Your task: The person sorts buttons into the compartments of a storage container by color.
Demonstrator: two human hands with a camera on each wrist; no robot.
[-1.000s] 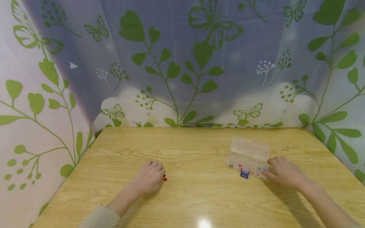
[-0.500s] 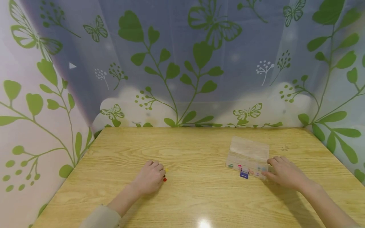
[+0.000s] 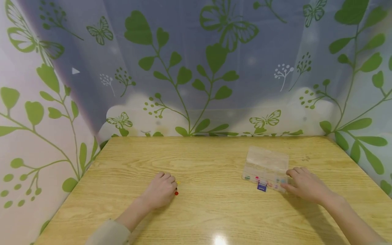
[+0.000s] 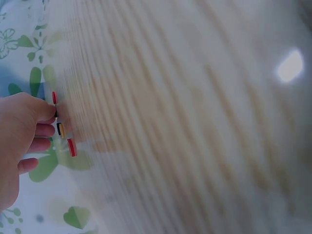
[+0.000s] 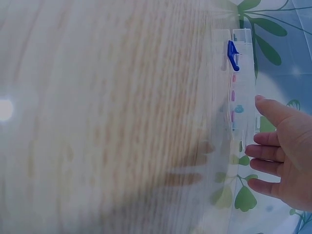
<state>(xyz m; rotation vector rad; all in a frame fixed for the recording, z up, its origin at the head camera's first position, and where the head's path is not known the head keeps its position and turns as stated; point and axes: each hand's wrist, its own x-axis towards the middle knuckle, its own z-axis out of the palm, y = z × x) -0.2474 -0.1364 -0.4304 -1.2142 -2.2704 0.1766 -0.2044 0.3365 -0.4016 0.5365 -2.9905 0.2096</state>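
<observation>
My left hand (image 3: pixel 160 190) rests on the table at left of centre, its fingers loosely bent beside a few small pieces. In the head view a red piece (image 3: pixel 176 193) and a yellow piece (image 3: pixel 178 182) peek out past its fingers. The left wrist view shows the thumb tip next to a dark piece, near a black-and-yellow round piece (image 4: pixel 61 129) and another red disc (image 4: pixel 72 147). On the right, a clear plastic box (image 3: pixel 266 158) with a blue latch (image 3: pixel 262 186) shows coloured bits inside. My right hand (image 3: pixel 307 185) is at its right end, fingers relaxed and spread.
The wood-grain table (image 3: pixel 208 211) reaches back to a curtain (image 3: pixel 196 85) printed with green leaves and butterflies. Small clear bits (image 3: pixel 305 158) lie on the table behind the right hand. Glare shows near the front edge.
The head view has shifted very slightly. Both hands, the box and the small pieces stay in place.
</observation>
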